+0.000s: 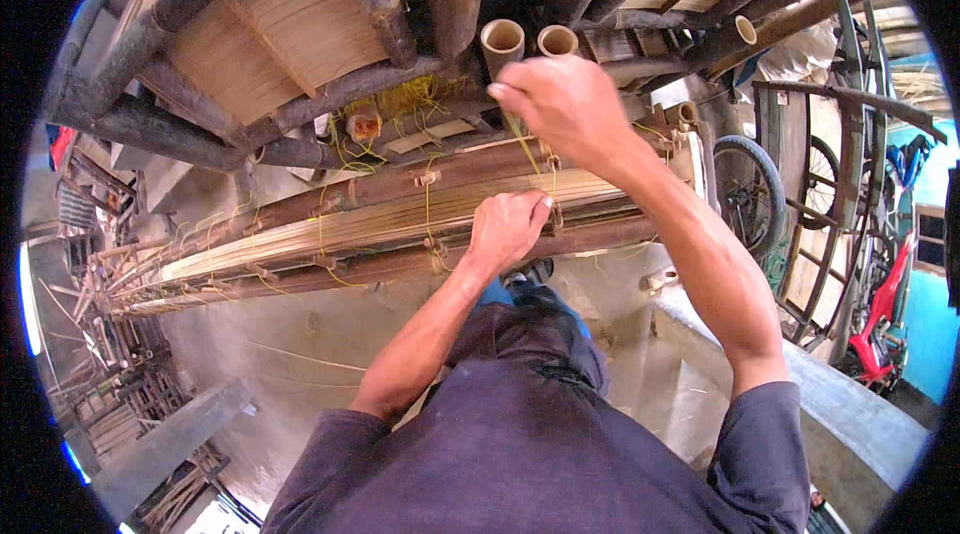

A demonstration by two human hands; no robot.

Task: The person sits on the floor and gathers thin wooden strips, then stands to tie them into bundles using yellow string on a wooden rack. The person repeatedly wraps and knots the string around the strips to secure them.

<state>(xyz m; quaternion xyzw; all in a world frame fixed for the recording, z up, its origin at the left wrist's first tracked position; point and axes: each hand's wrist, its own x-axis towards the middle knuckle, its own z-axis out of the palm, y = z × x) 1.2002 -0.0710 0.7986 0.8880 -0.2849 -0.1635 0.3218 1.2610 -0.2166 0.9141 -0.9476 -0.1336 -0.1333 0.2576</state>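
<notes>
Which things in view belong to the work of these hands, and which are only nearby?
Seemingly in the work: yellow cord, running to the right hand; thin pale strips by the left hand; dark poles alongside.
Apparently just nearby: bicycle wheel; red motorbike.

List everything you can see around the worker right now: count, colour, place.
Strips: many, pale tan, across the middle
Poles: at least two, brown, along the strips
Ties: several, yellow, spaced along the poles
Cord: one strand, yellow, above the strips
Tangle: one, yellow, upper middle
Tubes: two, pale-ended, top middle
Rack: one, dark with pale panels, top
Wheels: at least two, dark, right
Motorbike: one, red, far right
Wall: one, blue, far right
Ledge: one, grey, lower right
Shirt: one, dark, bottom
Left hand: one, bare, at the strips
Right hand: one, bare, blurred, holding the cord
</notes>
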